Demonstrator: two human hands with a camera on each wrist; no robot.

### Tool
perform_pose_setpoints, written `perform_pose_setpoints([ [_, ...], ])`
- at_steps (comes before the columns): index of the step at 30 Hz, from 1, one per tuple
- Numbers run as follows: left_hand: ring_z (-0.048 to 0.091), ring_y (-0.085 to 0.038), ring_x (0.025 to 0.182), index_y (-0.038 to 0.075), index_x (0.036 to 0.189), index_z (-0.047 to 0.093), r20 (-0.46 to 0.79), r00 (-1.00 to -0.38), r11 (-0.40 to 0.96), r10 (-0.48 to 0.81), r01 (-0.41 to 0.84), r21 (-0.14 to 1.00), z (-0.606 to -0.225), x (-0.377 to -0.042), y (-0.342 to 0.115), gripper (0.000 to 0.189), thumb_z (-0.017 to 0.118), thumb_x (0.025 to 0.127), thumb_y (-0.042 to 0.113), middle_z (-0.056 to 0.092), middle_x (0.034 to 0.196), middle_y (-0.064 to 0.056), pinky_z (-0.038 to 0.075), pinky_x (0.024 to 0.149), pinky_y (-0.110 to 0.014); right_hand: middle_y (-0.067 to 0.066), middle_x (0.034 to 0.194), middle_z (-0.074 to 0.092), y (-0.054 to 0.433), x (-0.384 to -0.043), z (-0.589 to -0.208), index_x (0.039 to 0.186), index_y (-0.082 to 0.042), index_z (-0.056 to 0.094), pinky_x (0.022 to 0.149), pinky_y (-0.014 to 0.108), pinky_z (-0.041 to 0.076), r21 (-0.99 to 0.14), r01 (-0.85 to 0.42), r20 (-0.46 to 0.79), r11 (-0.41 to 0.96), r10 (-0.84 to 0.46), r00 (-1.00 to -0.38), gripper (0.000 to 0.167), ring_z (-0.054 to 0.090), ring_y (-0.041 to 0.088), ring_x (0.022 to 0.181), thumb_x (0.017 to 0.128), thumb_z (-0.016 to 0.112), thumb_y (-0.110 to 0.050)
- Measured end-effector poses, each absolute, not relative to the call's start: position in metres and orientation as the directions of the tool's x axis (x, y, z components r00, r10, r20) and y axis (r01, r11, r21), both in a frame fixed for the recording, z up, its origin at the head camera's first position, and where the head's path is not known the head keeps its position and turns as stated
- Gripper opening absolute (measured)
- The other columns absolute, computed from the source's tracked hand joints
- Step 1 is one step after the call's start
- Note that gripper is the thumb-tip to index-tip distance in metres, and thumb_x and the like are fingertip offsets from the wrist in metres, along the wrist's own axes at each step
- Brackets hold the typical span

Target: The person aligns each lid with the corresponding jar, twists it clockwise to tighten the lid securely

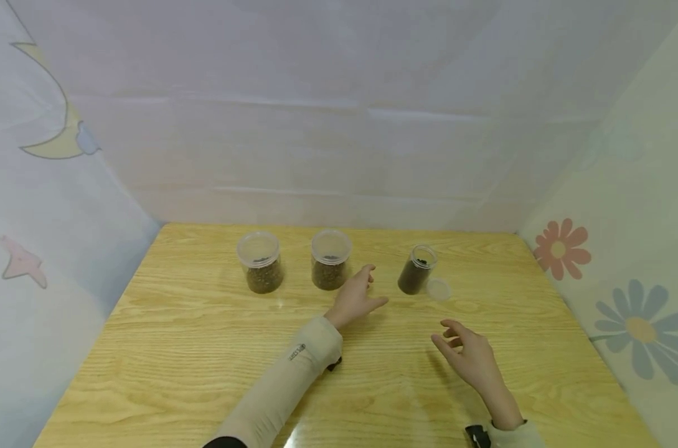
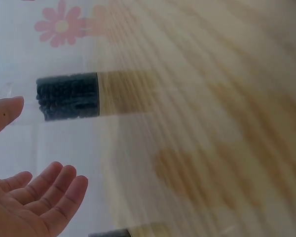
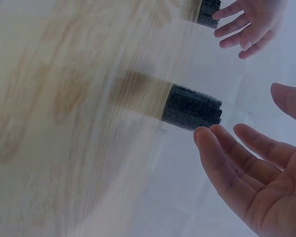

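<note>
A narrow clear jar (image 1: 413, 277) of dark pellet-like pieces stands uncovered, and a round clear lid (image 1: 438, 289) lies by its base. To its left, my left hand (image 1: 357, 300) reaches over the table, thumb spread from the fingers, nothing in its grasp. It is closest to a wider jar (image 1: 330, 272), just beyond it. My right hand (image 1: 470, 354) hovers nearer to me, right of the narrow jar, its fingers loosely bent and holding nothing. In the right wrist view the fingertips (image 3: 201, 132) overlap the narrow jar (image 3: 190, 106); the left wrist view shows that jar (image 2: 68, 96) past my thumb.
Another wide jar (image 1: 264, 274) with dark grainy contents stands at the left of the row. The wooden table (image 1: 165, 373) ends at a pale hanging sheet (image 1: 339, 155) behind the jars, with printed sheets on both sides.
</note>
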State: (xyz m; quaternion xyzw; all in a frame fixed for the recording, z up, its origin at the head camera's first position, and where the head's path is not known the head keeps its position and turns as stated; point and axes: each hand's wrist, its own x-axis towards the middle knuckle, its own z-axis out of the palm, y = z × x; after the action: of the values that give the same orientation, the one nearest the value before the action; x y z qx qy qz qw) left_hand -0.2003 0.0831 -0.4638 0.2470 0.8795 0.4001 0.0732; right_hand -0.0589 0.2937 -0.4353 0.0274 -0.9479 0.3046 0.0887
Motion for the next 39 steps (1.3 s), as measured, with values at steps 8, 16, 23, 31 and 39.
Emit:
perform_pose_setpoints([
  [8,0.053,-0.024,0.108,0.005,0.140,0.027,0.008,-0.856,0.559,0.516,0.343,0.755,-0.459,-0.214,0.096,0.075,0.067,0.083,0.032,0.050,0.125,-0.012,0.047,0.083,-0.035,0.017,0.088,0.064,0.296,-0.054,-0.434,0.110,0.009,0.057,0.054,0.037,0.052,-0.570,-0.087,0.166,0.817,0.011,-0.986,0.037,0.064,0.027,0.069,0.084,0.066,-0.017],
  [16,0.046,-0.026,0.118,0.007,0.143,0.020,0.022,-0.847,0.560,0.531,0.371,0.741,-0.459,-0.226,0.111,0.084,0.069,0.080,0.033,0.044,0.134,-0.014,0.041,0.093,-0.038,0.017,0.089,0.065,0.299,-0.054,-0.435,0.111,0.007,0.058,0.056,0.039,0.052,-0.564,-0.043,0.134,0.825,0.040,-0.990,0.038,0.065,0.027,0.070,0.085,0.065,-0.020],
  [23,0.034,-0.027,0.128,0.009,0.145,0.014,0.041,-0.847,0.527,0.530,0.367,0.766,-0.465,-0.237,0.121,0.097,0.074,0.075,0.037,0.030,0.144,-0.013,0.033,0.101,-0.039,0.017,0.090,0.064,0.301,-0.053,-0.436,0.112,0.007,0.058,0.055,0.037,0.052,-0.572,-0.043,0.133,0.819,0.040,-0.990,0.038,0.064,0.026,0.070,0.085,0.065,-0.020],
  [31,0.025,-0.025,0.133,0.014,0.147,0.007,0.029,-0.831,0.489,0.555,0.354,0.797,-0.470,-0.243,0.136,0.108,0.077,0.070,0.042,0.019,0.149,-0.008,0.028,0.104,-0.040,0.018,0.089,0.064,0.303,-0.053,-0.436,0.110,0.010,0.057,0.054,0.037,0.053,-0.557,-0.101,0.179,0.825,0.000,-0.984,0.037,0.064,0.027,0.069,0.083,0.067,-0.014],
  [39,0.024,-0.024,0.134,0.016,0.147,0.008,0.019,-0.825,0.469,0.564,0.340,0.815,-0.470,-0.242,0.144,0.107,0.079,0.069,0.036,0.019,0.149,-0.007,0.027,0.105,-0.041,0.018,0.090,0.064,0.303,-0.054,-0.435,0.111,0.008,0.057,0.054,0.036,0.053,-0.562,-0.078,0.153,0.824,0.012,-0.988,0.038,0.064,0.027,0.070,0.084,0.066,-0.017],
])
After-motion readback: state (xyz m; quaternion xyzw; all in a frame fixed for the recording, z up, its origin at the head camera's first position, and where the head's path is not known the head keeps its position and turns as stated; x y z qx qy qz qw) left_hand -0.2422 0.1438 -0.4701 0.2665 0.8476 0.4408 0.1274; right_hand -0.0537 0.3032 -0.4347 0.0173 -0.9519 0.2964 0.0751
